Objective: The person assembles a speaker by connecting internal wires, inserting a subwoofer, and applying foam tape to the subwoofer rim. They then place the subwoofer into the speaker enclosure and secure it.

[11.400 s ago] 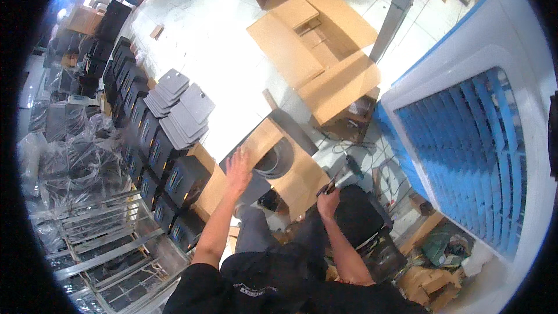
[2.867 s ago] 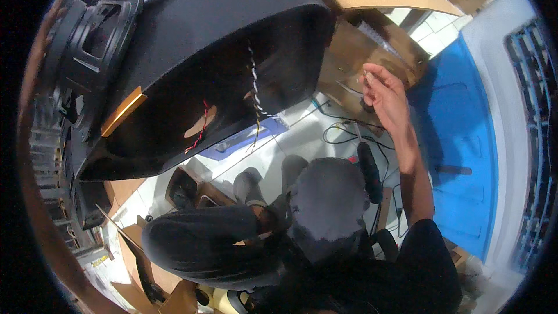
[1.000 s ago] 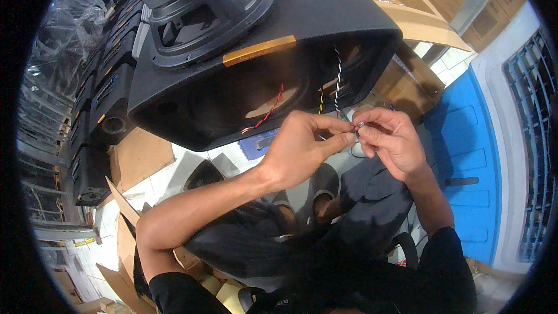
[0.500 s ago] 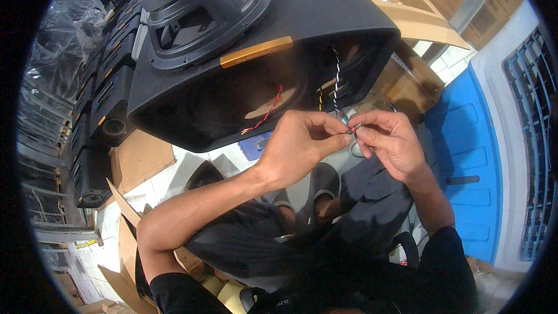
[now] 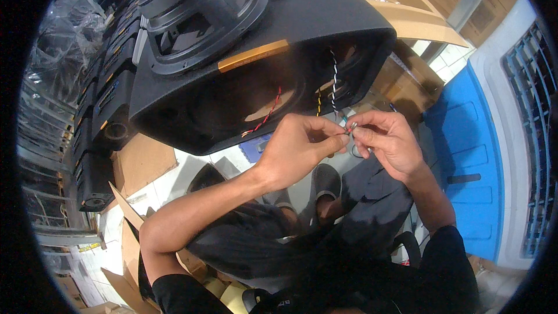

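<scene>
In front of the black speaker cabinet (image 5: 349, 20), my left hand (image 5: 299, 146) and my right hand (image 5: 392, 144) meet fingertip to fingertip. Both are closed in a pinch around a small red-and-silver piece (image 5: 350, 128), which looks like a wire end; the fingers hide most of it. Just behind the fingertips, a black-and-white twisted wire (image 5: 334, 81) hangs from the cabinet's opening. A yellow-and-black twisted wire (image 5: 319, 102) hangs beside it. Further left, a red-and-black twisted wire (image 5: 271, 110) comes out of the larger round opening, its bare ends loose.
A large black speaker driver (image 5: 206, 29) lies on top of the cabinet, near a gold strip (image 5: 254, 56). Several more cabinets (image 5: 113, 107) stand in a row at left. Cardboard (image 5: 415, 17) lies behind, and a blue plastic panel (image 5: 468, 168) stands at right.
The small red-and-silver piece has shifted slightly between my fingertips, its silver part now showing more. Both hands stay pinched in almost the same place.
</scene>
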Demonstrator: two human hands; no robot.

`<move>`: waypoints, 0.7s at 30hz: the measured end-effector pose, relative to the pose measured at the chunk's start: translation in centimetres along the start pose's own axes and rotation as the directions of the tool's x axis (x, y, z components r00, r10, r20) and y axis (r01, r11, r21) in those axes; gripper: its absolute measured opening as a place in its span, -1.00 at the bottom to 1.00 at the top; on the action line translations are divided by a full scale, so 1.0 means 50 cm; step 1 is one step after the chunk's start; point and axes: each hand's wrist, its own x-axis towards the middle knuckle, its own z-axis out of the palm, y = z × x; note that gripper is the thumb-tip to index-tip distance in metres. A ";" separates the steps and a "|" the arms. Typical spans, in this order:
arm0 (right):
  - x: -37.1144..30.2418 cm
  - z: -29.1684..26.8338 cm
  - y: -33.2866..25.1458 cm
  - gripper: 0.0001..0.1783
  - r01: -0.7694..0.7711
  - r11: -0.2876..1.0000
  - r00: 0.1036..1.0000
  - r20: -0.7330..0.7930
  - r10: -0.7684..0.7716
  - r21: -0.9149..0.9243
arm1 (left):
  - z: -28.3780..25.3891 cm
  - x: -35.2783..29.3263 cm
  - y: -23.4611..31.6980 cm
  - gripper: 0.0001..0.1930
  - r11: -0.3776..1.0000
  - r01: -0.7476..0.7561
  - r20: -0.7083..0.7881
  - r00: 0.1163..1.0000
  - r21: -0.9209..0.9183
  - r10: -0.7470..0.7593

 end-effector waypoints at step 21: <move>-0.001 -0.002 0.004 -0.79 -0.025 0.999 1.000 0.004 0.025 -0.043 | 0.002 -0.001 0.003 -0.71 0.997 0.065 0.048 0.997 0.049 -0.067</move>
